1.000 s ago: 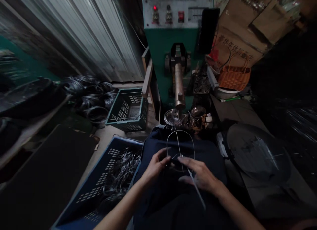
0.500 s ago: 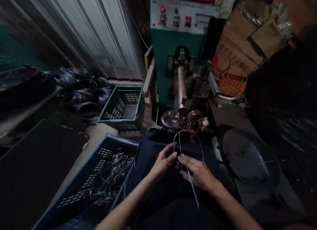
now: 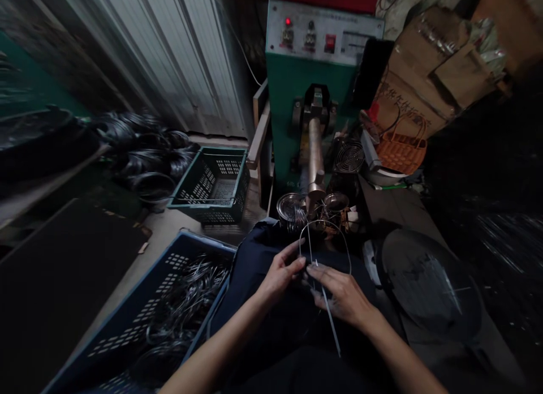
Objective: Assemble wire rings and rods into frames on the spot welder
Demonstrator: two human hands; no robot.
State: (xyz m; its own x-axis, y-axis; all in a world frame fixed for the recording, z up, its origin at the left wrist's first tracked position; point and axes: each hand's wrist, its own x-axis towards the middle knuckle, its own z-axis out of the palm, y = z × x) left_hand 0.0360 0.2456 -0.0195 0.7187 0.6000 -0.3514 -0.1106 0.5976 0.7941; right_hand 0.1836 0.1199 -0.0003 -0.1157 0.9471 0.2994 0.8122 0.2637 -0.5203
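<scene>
A thin wire hoop (image 3: 345,241) stands upright above my lap, with a straight wire running across it. My left hand (image 3: 280,271) pinches the hoop's left side between thumb and fingers. Close beside it, my right hand (image 3: 337,289) is closed on a straight metal wire (image 3: 332,326), whose lower end slants down toward my lap. The fingertips of both hands almost meet. Where the wires cross, my right fingers partly hide them. Just beyond the hoop is the metal arm (image 3: 314,156) of a green machine (image 3: 282,99).
At my left, a blue crate (image 3: 139,320) holds tangled wire pieces. Behind it is a green crate (image 3: 207,204), near black wire coils (image 3: 144,156). A round dark disc (image 3: 428,281) lies at right. Farther back are a wicker basket (image 3: 403,153) and a cardboard box (image 3: 419,77).
The view has shifted slightly, so the machine sits lower and farther right. My hands keep nearly the same hold on the wires; the right fingers curl in a little more.
</scene>
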